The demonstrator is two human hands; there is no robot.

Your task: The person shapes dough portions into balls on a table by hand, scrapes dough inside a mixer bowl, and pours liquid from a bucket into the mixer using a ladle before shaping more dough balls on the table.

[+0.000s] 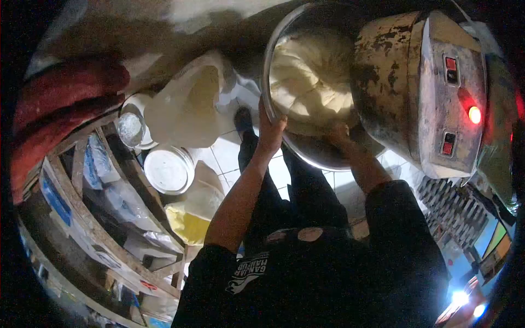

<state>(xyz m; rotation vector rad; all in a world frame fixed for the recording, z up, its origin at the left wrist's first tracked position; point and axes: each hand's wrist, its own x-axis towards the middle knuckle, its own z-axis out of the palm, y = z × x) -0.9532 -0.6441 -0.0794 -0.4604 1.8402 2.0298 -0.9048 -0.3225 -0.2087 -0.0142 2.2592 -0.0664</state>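
Note:
A large metal mixing bowl (266, 82) stands in front of me with a big mass of pale dough (311, 76) inside. My left hand (270, 134) is closed around the near left rim, thumb on top and the other fingers hidden against the outer wall. My right hand (340, 134) reaches over the near rim into the bowl. Its fingers are curled at the near edge of the dough, and their tips are partly hidden. A worn mixer head (391, 76) overhangs the bowl's right side.
The mixer's front panel has red switches (450, 69) and a lit red lamp (474, 115). Left of the bowl are a large pale sack (188, 104), a lidded white bucket (168, 169) and a yellow bag (187, 224). A wooden rack (104, 235) holds plastic packs. White tiles (224, 156) cover the floor.

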